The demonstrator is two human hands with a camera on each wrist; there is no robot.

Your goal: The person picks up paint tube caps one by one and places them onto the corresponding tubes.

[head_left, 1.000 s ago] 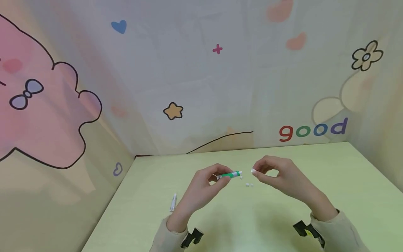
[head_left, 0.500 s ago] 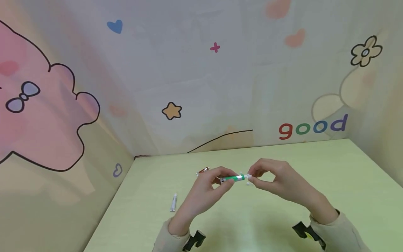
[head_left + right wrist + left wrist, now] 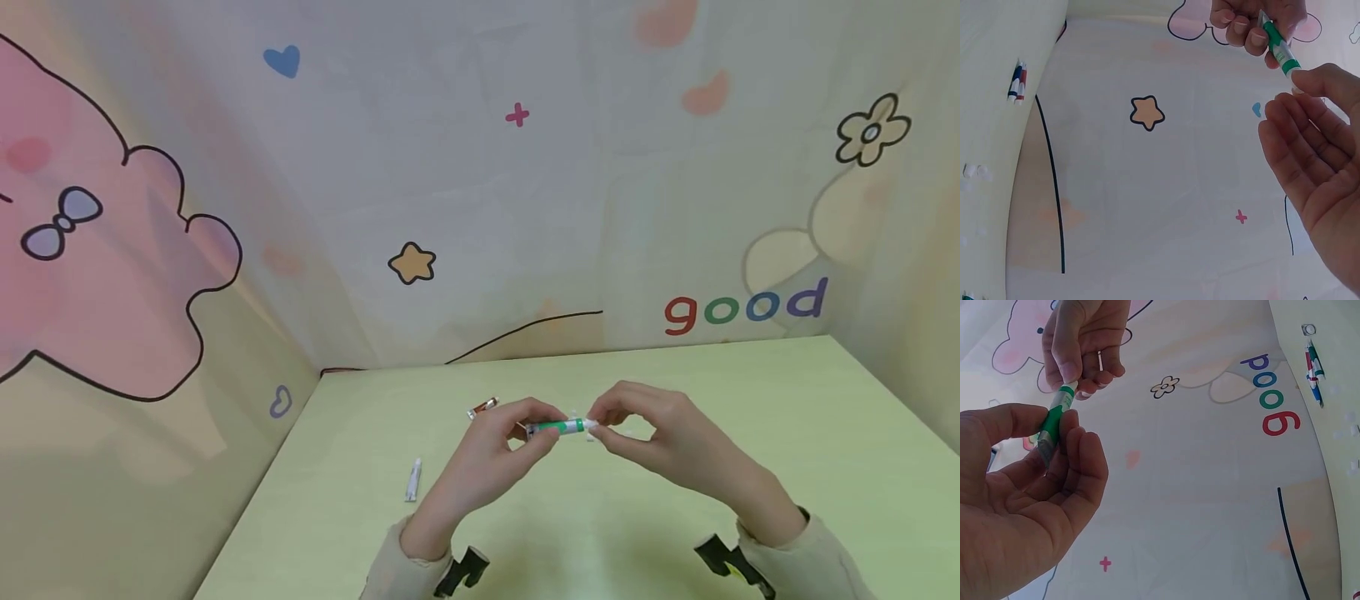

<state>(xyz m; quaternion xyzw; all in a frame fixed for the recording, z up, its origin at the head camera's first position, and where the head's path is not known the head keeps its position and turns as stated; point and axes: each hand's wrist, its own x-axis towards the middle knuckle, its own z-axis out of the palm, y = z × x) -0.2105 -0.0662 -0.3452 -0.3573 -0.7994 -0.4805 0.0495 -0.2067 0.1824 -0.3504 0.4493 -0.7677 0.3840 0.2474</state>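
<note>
Close wrist views, shared tube (image 3: pixel 1280 49)

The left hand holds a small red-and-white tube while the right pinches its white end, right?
No, the small tube is green and white, as the left wrist view shows. The left hand holds it; the right hand pinches its white end.

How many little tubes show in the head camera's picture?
3: a green tube in the left hand, a reddish tube lying just beyond that hand, and a white tube lying to that hand's left. Others may be hidden.
</note>
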